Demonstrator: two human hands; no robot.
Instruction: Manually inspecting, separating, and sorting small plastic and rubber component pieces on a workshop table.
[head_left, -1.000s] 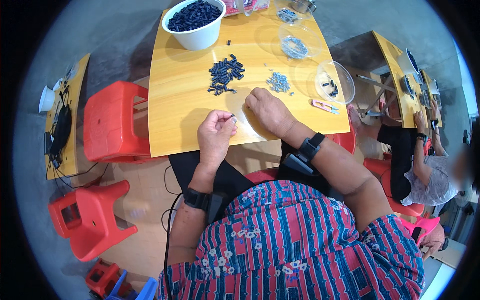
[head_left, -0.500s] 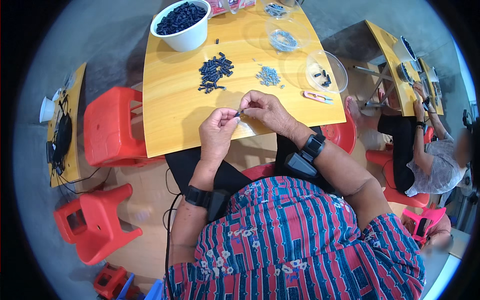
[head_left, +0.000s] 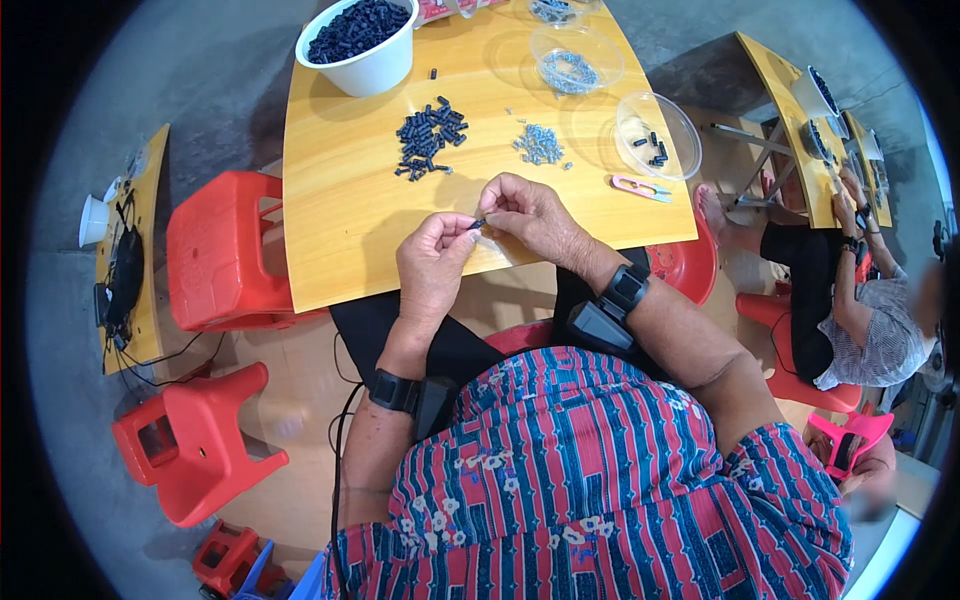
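Note:
Over the near edge of the yellow table, my two hands meet fingertip to fingertip. My left hand (head_left: 434,262) is closed in a pinch on a small black cylindrical piece (head_left: 477,225). My right hand (head_left: 533,216) pinches at the other end of that piece; whatever sits between its fingertips is too small and covered to name. Just beyond lies a loose pile of black cylindrical pieces (head_left: 430,138). To its right is a smaller heap of tiny clear-bluish pieces (head_left: 540,145).
A white tub (head_left: 372,62) full of black pieces stands at the far left of the table (head_left: 350,220). Along the right are clear bowls, the nearest bowl (head_left: 684,130) holding several black pieces, and pink-handled thread snips (head_left: 640,188). Red stools (head_left: 222,250) stand left; another person (head_left: 865,320) works at right.
My hands stay pinched together in almost the same place, with only a slight shift of the fingers. The view has moved a little. The person at right has moved their hands slightly.

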